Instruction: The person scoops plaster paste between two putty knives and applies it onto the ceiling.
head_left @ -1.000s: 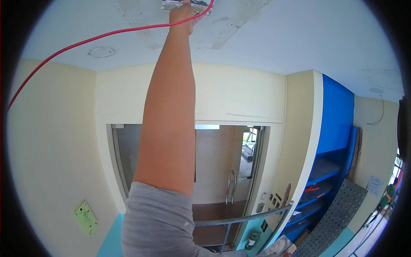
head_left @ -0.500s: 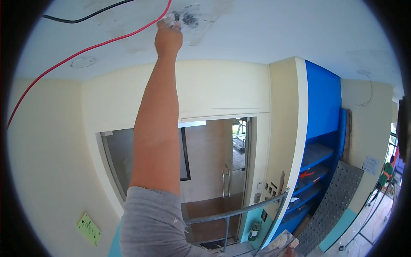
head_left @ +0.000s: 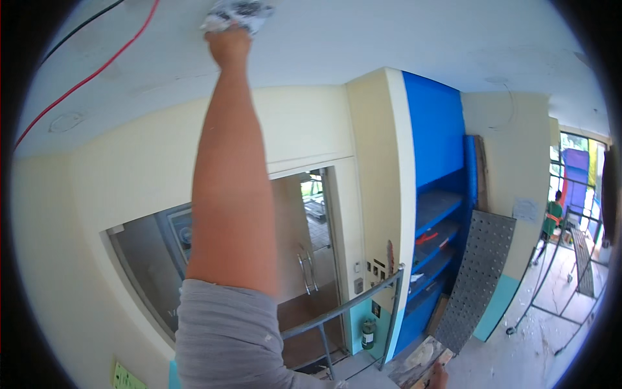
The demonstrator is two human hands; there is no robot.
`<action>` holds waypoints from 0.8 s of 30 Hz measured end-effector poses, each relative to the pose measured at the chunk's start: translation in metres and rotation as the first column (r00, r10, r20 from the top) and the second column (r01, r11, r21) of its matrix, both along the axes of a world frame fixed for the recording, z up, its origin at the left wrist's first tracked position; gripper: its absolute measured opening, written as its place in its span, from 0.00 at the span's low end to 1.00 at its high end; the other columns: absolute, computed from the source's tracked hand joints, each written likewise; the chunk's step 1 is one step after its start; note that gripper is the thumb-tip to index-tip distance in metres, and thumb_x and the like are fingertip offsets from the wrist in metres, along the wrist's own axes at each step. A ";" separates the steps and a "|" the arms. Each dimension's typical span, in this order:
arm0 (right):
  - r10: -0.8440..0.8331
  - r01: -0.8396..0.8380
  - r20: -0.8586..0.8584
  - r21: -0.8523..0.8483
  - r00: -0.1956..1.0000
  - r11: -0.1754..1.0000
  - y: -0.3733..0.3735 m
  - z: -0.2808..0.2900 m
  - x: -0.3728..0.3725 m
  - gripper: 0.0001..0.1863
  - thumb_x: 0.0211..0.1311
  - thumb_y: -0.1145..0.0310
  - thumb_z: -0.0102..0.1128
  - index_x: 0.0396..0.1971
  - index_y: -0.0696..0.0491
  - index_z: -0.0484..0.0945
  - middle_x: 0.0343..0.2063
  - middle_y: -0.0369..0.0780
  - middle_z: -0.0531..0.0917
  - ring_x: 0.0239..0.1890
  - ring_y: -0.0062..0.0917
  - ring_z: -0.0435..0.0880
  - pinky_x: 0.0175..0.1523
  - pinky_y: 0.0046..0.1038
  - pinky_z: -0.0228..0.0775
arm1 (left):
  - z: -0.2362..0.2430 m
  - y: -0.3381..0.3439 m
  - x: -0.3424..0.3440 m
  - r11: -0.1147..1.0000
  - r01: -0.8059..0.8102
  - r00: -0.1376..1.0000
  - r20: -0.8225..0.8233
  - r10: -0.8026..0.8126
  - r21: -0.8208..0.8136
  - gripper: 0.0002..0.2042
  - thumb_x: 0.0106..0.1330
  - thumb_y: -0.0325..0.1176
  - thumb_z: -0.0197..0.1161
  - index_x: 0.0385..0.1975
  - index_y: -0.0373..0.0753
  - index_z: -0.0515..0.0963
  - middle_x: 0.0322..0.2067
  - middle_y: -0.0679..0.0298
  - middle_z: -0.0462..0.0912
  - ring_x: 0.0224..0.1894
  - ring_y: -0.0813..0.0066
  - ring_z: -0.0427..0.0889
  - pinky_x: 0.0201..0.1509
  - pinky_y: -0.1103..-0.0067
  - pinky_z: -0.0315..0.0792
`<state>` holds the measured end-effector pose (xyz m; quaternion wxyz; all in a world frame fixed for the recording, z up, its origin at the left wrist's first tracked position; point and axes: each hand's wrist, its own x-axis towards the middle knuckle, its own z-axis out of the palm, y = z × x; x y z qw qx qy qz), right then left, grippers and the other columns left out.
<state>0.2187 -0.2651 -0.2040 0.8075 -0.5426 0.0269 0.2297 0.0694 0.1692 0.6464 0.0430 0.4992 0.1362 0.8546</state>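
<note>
One raised left hand point(head_left: 229, 48), fingers clenched round white-smeared scraper point(head_left: 238, 13) at ceiling point(head_left: 350, 39); right hand point(head_left: 439, 376) low, fingers grasping smeared board point(head_left: 414, 362).

At the top of the frame, left of centre, the person's left hand point(head_left: 230, 47) presses a flat tool point(head_left: 238, 14), blurred and smeared with pale paste, against the white ceiling point(head_left: 363, 39). A red cable point(head_left: 97, 72) and a black cable point(head_left: 81, 27) run across the upper left. Down at the lower right edge, the right hand point(head_left: 439, 377), partly cut off, grips a paste-smeared board point(head_left: 405, 369). Behind it are a grey rail point(head_left: 346, 308), blue shelves point(head_left: 435, 214) and a leaning perforated metal panel point(head_left: 483, 275). Someone in green point(head_left: 552, 217) stands at the far right.
</note>
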 end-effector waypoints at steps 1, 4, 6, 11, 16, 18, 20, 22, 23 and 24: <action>-0.106 0.107 -0.050 0.029 0.993 0.994 -0.005 0.015 -0.009 0.20 0.66 0.62 0.51 0.52 0.58 0.71 0.36 0.41 0.76 0.33 0.26 0.75 0.34 0.28 0.68 | 0.004 0.029 0.004 0.999 -0.022 1.000 0.003 0.022 -0.029 0.35 0.62 0.47 0.58 0.56 0.21 0.56 0.52 0.37 0.72 0.55 0.46 0.73 0.57 0.65 0.69; -0.159 0.174 -0.077 0.272 0.984 0.946 -0.008 0.036 -0.012 0.27 0.61 0.57 0.58 0.55 0.58 0.68 0.44 0.45 0.78 0.46 0.39 0.80 0.49 0.44 0.74 | 0.015 0.175 -0.056 0.885 -0.461 0.859 -0.280 0.428 -0.063 0.24 0.64 0.45 0.55 0.51 0.30 0.65 0.46 0.49 0.76 0.47 0.57 0.76 0.49 0.65 0.70; -0.109 0.139 -0.159 0.195 0.981 0.971 0.005 0.036 0.012 0.28 0.57 0.54 0.60 0.51 0.57 0.71 0.39 0.43 0.78 0.38 0.34 0.81 0.41 0.42 0.75 | 0.053 0.239 -0.162 0.223 -0.914 0.089 -0.368 0.926 0.339 0.14 0.66 0.40 0.53 0.45 0.39 0.74 0.40 0.60 0.79 0.39 0.66 0.79 0.39 0.67 0.72; -0.213 0.268 -0.273 0.184 0.938 0.946 -0.001 0.093 0.014 0.21 0.59 0.58 0.62 0.47 0.55 0.73 0.37 0.40 0.79 0.38 0.31 0.82 0.43 0.43 0.77 | -0.155 0.247 0.057 0.917 0.365 0.878 -0.269 -0.397 -0.163 0.17 0.67 0.40 0.55 0.52 0.39 0.71 0.48 0.62 0.76 0.47 0.66 0.74 0.49 0.68 0.68; -0.029 0.133 -0.268 0.376 0.963 0.917 0.017 0.098 0.030 0.19 0.61 0.60 0.60 0.45 0.58 0.73 0.37 0.42 0.81 0.38 0.32 0.84 0.45 0.44 0.77 | -0.413 0.076 0.114 0.066 0.820 0.078 -0.003 -0.997 -0.568 0.26 0.67 0.42 0.57 0.60 0.35 0.65 0.55 0.59 0.72 0.57 0.64 0.71 0.60 0.69 0.65; -0.014 0.153 -0.313 0.425 0.950 0.892 0.031 0.118 0.028 0.19 0.62 0.60 0.59 0.46 0.59 0.73 0.38 0.43 0.81 0.39 0.33 0.84 0.46 0.44 0.77 | -0.495 -0.007 0.120 -0.006 0.653 -0.076 -0.058 -0.995 -0.757 0.23 0.68 0.44 0.55 0.57 0.36 0.68 0.48 0.62 0.75 0.50 0.69 0.74 0.51 0.72 0.71; 0.123 0.042 -0.328 0.455 0.937 0.889 0.046 0.124 0.027 0.20 0.63 0.61 0.58 0.48 0.60 0.72 0.40 0.43 0.81 0.41 0.33 0.83 0.47 0.40 0.76 | -0.571 -0.065 0.128 -0.211 0.369 -0.178 0.154 -0.972 -0.905 0.20 0.68 0.46 0.54 0.53 0.39 0.71 0.41 0.65 0.78 0.42 0.73 0.77 0.43 0.73 0.74; 0.166 0.015 -0.335 0.478 0.928 0.878 0.052 0.132 0.024 0.20 0.63 0.61 0.58 0.48 0.60 0.72 0.41 0.43 0.81 0.41 0.33 0.83 0.46 0.40 0.77 | -0.616 -0.098 0.128 -0.384 0.153 -0.351 0.313 -0.882 -0.910 0.21 0.68 0.46 0.54 0.54 0.38 0.70 0.41 0.65 0.78 0.40 0.73 0.78 0.42 0.74 0.74; 0.212 -0.014 -0.337 0.503 0.917 0.864 0.052 0.136 0.021 0.20 0.64 0.61 0.57 0.48 0.61 0.72 0.41 0.43 0.81 0.41 0.33 0.83 0.46 0.40 0.77 | -0.633 -0.114 0.131 -0.389 0.117 -0.385 0.319 -0.866 -0.914 0.22 0.68 0.47 0.55 0.54 0.37 0.70 0.41 0.64 0.78 0.40 0.73 0.79 0.41 0.75 0.74; 0.222 -0.027 -0.345 0.488 0.912 0.872 0.051 0.145 0.016 0.21 0.64 0.61 0.58 0.49 0.61 0.72 0.41 0.44 0.81 0.41 0.33 0.83 0.45 0.39 0.77 | -0.646 -0.125 0.132 -0.392 0.080 -0.417 0.326 -0.849 -0.917 0.22 0.68 0.47 0.55 0.53 0.36 0.70 0.42 0.63 0.78 0.39 0.73 0.79 0.41 0.76 0.74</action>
